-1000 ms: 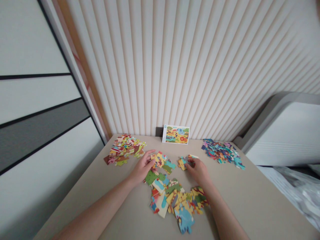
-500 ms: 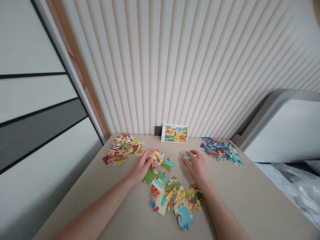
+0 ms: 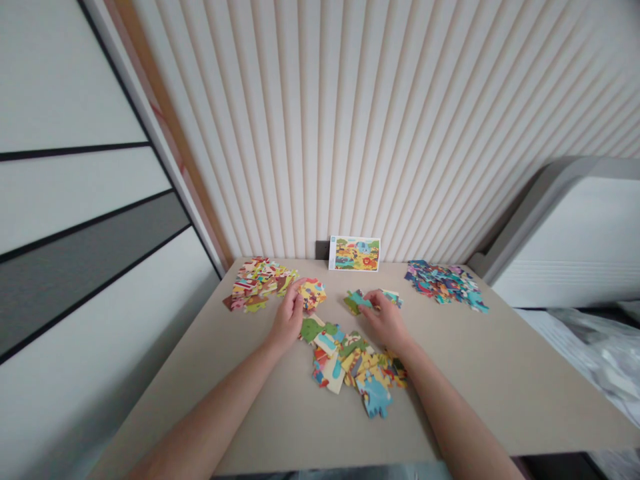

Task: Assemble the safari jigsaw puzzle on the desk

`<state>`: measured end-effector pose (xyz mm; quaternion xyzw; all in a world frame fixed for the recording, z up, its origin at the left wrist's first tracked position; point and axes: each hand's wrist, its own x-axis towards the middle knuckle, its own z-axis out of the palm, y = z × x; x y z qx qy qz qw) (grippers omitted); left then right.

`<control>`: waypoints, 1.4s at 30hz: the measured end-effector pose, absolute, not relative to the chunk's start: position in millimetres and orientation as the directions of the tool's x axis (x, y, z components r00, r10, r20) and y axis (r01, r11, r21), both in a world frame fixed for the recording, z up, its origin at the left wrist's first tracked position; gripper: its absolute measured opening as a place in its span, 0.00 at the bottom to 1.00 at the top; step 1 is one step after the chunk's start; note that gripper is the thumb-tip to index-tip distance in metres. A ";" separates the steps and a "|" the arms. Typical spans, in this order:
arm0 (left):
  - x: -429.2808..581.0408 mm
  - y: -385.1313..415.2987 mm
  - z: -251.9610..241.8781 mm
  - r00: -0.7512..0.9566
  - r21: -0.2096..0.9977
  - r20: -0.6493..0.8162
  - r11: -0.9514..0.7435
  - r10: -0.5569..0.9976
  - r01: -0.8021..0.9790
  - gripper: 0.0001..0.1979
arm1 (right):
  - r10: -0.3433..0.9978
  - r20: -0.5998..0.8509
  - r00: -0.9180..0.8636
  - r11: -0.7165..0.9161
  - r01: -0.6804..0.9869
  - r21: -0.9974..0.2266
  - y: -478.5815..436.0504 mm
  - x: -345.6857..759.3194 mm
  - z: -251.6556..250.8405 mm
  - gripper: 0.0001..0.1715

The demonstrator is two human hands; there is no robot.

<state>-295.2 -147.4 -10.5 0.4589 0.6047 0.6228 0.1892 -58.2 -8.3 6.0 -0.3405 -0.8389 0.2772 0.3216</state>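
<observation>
Our left grip (image 3: 288,316) pinches a yellow puzzle section (image 3: 313,293) by its left edge, in front of the picture card (image 3: 355,254) and toward its left. Our right grip (image 3: 387,323) pinches a green-and-blue piece (image 3: 355,302) by its right end, directly in front of the card.

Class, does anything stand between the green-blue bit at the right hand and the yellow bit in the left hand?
Nothing visible does. The right hand holds the green-blue bit, and only tabletop shows between it and the yellow bit in the left hand. The middle pile lies nearer the person, off that line.
</observation>
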 end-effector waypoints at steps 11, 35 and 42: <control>-327.3 -161.8 -0.4 -0.584 0.799 0.548 -0.168 0.599 0.577 0.17 | 0.794 0.426 -0.433 0.582 0.744 -0.329 -4.5 -38.5 18.4 0.22; -313.4 -162.9 -1.5 -0.474 0.797 0.486 -0.149 0.735 0.585 0.18 | 0.866 0.241 -0.438 0.367 0.229 -0.901 5.4 -61.8 15.9 0.30; -302.8 -161.9 0.9 -0.371 0.797 0.435 -0.159 0.820 0.583 0.17 | 0.821 0.402 -0.405 0.570 0.620 -0.539 17.9 -27.1 11.7 0.21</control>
